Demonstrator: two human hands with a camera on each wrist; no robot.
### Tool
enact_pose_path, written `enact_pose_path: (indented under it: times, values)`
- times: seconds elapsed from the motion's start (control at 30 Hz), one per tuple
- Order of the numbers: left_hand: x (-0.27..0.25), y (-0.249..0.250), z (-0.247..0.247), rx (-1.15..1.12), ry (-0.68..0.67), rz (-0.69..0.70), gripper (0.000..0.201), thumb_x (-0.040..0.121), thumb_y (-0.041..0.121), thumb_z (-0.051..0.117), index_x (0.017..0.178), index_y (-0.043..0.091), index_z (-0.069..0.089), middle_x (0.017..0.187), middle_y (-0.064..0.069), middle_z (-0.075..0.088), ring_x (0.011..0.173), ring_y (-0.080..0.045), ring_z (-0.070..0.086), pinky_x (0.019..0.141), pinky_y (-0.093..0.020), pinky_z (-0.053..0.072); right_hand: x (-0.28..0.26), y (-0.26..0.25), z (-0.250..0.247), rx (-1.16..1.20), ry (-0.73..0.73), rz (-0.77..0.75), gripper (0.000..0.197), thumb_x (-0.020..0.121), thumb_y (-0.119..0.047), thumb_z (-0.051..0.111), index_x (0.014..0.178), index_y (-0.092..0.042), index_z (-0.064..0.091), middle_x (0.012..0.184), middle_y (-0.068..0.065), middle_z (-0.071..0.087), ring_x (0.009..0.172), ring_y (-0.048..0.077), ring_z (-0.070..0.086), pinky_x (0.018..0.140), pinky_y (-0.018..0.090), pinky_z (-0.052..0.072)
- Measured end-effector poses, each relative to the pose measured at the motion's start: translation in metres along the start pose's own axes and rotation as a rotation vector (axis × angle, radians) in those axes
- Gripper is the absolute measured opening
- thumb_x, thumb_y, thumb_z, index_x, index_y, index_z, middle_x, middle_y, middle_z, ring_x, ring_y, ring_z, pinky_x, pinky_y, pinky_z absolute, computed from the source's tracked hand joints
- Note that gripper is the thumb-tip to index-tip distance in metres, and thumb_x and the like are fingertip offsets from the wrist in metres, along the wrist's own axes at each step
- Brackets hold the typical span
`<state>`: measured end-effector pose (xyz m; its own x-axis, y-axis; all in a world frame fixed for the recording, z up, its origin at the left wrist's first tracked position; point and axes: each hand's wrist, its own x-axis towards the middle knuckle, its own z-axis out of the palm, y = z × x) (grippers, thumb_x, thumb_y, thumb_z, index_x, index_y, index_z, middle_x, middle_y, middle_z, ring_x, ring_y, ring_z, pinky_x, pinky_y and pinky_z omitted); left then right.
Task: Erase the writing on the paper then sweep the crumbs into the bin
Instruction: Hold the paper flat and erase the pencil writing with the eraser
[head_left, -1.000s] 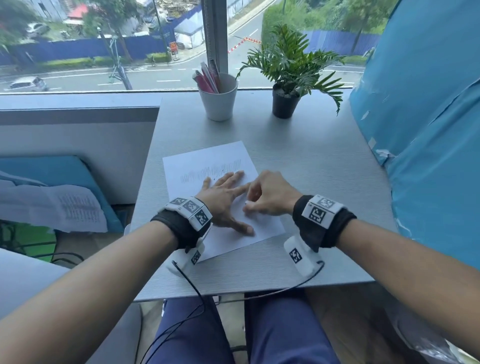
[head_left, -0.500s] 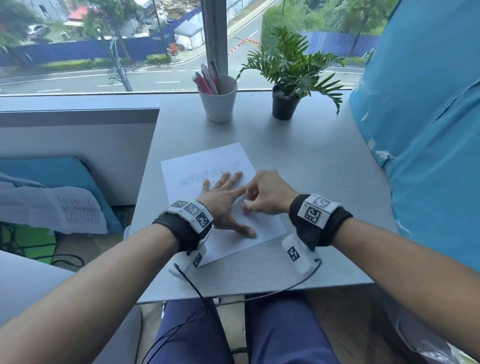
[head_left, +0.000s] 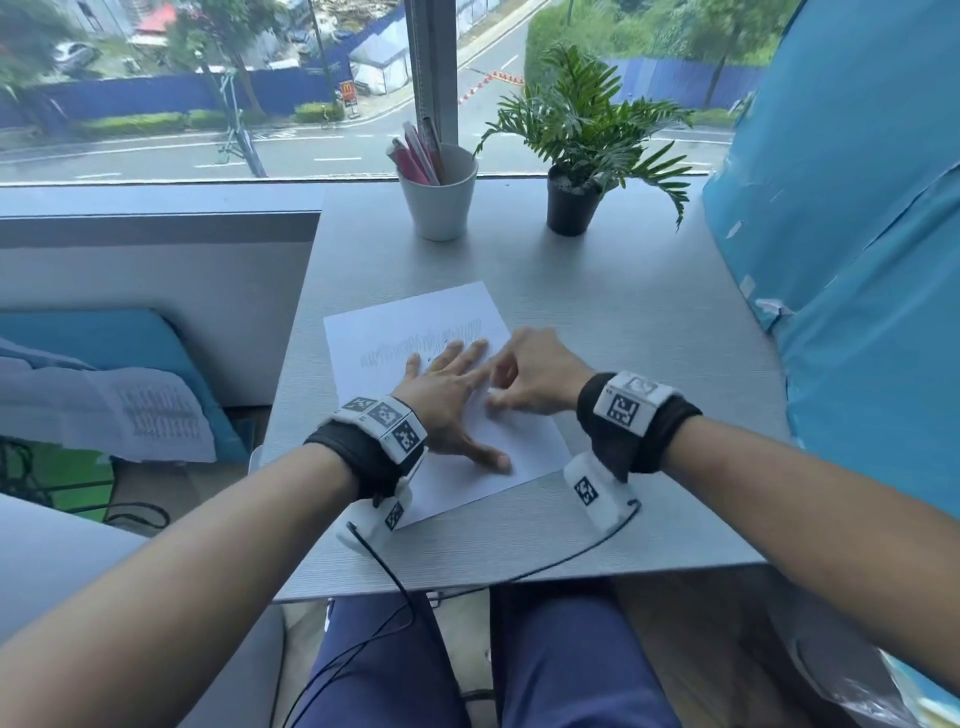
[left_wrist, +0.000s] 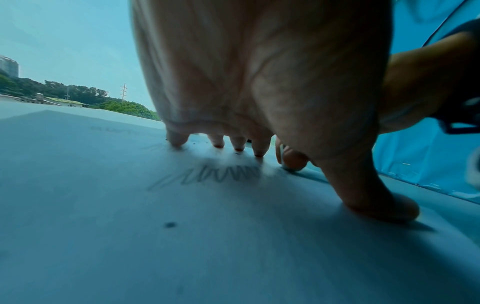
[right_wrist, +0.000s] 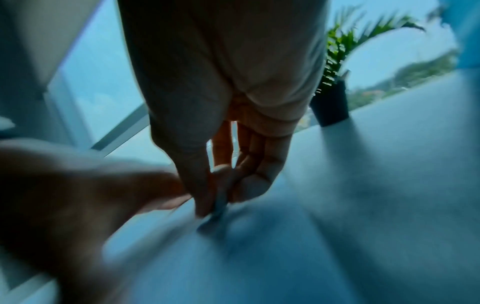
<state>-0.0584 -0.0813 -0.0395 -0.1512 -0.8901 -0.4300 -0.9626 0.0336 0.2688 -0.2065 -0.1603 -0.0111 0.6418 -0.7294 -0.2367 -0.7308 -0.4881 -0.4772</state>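
The right hand (head_left: 535, 376), pinching a small eraser (right_wrist: 217, 214), has slid a little up the paper (head_left: 374, 332) beside the flat, splayed left hand (head_left: 447, 400) pinning it, so rubbing goes on with pencil writing (left_wrist: 213, 174) remaining

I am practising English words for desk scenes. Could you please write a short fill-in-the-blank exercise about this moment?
1. The left hand presses flat on the ____ to keep it in place.
2. The right hand pinches a small white ____.
3. The white cup holding pens stands to the ____ of the potted plant, seen from the head view.
4. Pencil writing on the sheet is ____ fully erased.

Missing words: paper; eraser; left; not yet
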Motion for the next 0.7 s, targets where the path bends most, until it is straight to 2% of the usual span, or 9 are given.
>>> enact_pose_path:
  times: [0.1, 0.17, 0.2, 0.27, 0.33, 0.37, 0.47, 0.6, 0.7]
  values:
    - [0.001, 0.001, 0.000, -0.006, -0.003, -0.004, 0.141, 0.054, 0.087, 0.068, 0.157, 0.032, -0.011, 0.163, 0.009, -0.022, 0.150, -0.016, -0.022, 0.117, -0.063, -0.007, 0.007, 0.008, -0.009, 0.045, 0.105, 0.073, 0.016, 0.070, -0.026, 0.083, 0.075, -0.012, 0.077, 0.071, 0.002, 0.071, 0.060, 0.008, 0.058, 0.052, 0.013, 0.039]
    - [0.000, 0.002, 0.000, -0.003, -0.013, -0.007, 0.140, 0.055, 0.087, 0.067, 0.157, 0.033, -0.011, 0.163, 0.009, -0.023, 0.150, -0.017, -0.022, 0.117, -0.063, -0.008, 0.005, 0.002, -0.001, 0.017, 0.078, 0.033, 0.010, 0.070, -0.023, 0.080, 0.070, -0.014, 0.075, 0.069, 0.004, 0.070, 0.059, 0.010, 0.058, 0.056, 0.017, 0.041]
    - [0.000, 0.001, -0.001, 0.000, -0.014, -0.004, 0.139, 0.056, 0.086, 0.067, 0.157, 0.033, -0.011, 0.163, 0.009, -0.023, 0.150, -0.017, -0.022, 0.117, -0.063, -0.008, 0.003, -0.001, 0.002, 0.010, 0.044, 0.012, 0.010, 0.071, -0.022, 0.079, 0.067, -0.016, 0.073, 0.067, 0.003, 0.069, 0.054, 0.008, 0.057, 0.054, 0.018, 0.041]
    - [0.000, 0.001, -0.001, 0.008, -0.010, 0.002, 0.139, 0.056, 0.087, 0.067, 0.157, 0.032, -0.011, 0.163, 0.009, -0.023, 0.150, -0.017, -0.022, 0.117, -0.063, -0.008, 0.006, 0.003, -0.003, 0.020, 0.049, 0.043, 0.011, 0.071, -0.024, 0.081, 0.070, -0.014, 0.075, 0.068, 0.003, 0.070, 0.051, 0.002, 0.056, 0.050, 0.014, 0.041]
    - [0.001, 0.000, 0.000, 0.012, -0.005, -0.001, 0.141, 0.055, 0.087, 0.067, 0.157, 0.030, -0.013, 0.163, 0.010, -0.022, 0.150, -0.016, -0.021, 0.116, -0.064, -0.008, 0.010, 0.010, -0.011, 0.036, 0.128, 0.092, 0.016, 0.070, -0.025, 0.082, 0.077, -0.011, 0.078, 0.074, 0.003, 0.073, 0.061, 0.006, 0.060, 0.051, 0.009, 0.039]
    - [0.001, -0.001, 0.000, 0.009, -0.009, -0.006, 0.143, 0.055, 0.088, 0.066, 0.157, 0.029, -0.014, 0.163, 0.010, -0.022, 0.150, -0.016, -0.021, 0.116, -0.065, -0.008, 0.011, 0.010, -0.009, 0.030, 0.131, 0.092, 0.016, 0.069, -0.025, 0.082, 0.075, -0.011, 0.077, 0.073, 0.003, 0.073, 0.062, 0.008, 0.060, 0.052, 0.010, 0.039]
    - [0.001, -0.003, 0.001, 0.004, -0.016, -0.001, 0.145, 0.054, 0.090, 0.063, 0.156, 0.026, -0.018, 0.162, 0.010, -0.024, 0.149, -0.016, -0.023, 0.116, -0.065, -0.010, 0.004, -0.002, 0.000, 0.014, 0.029, 0.030, 0.013, 0.065, -0.021, 0.081, 0.063, -0.013, 0.072, 0.059, 0.001, 0.066, 0.051, 0.009, 0.055, 0.051, 0.018, 0.043]
    - [0.002, -0.003, 0.002, 0.008, -0.005, 0.005, 0.144, 0.054, 0.090, 0.063, 0.157, 0.027, -0.016, 0.163, 0.010, -0.023, 0.149, -0.015, -0.022, 0.116, -0.065, -0.010, 0.009, 0.004, -0.010, 0.052, 0.146, 0.087, 0.013, 0.071, -0.022, 0.080, 0.075, -0.010, 0.077, 0.071, 0.001, 0.071, 0.063, 0.009, 0.060, 0.060, 0.017, 0.042]
    - [0.000, -0.002, 0.001, -0.002, -0.010, 0.000, 0.144, 0.054, 0.089, 0.065, 0.156, 0.029, -0.017, 0.162, 0.010, -0.024, 0.149, -0.015, -0.023, 0.115, -0.064, -0.013, 0.000, -0.010, 0.004, 0.026, 0.033, 0.018, 0.008, 0.071, -0.017, 0.078, 0.066, -0.014, 0.073, 0.063, 0.001, 0.067, 0.054, 0.009, 0.057, 0.053, 0.015, 0.042]
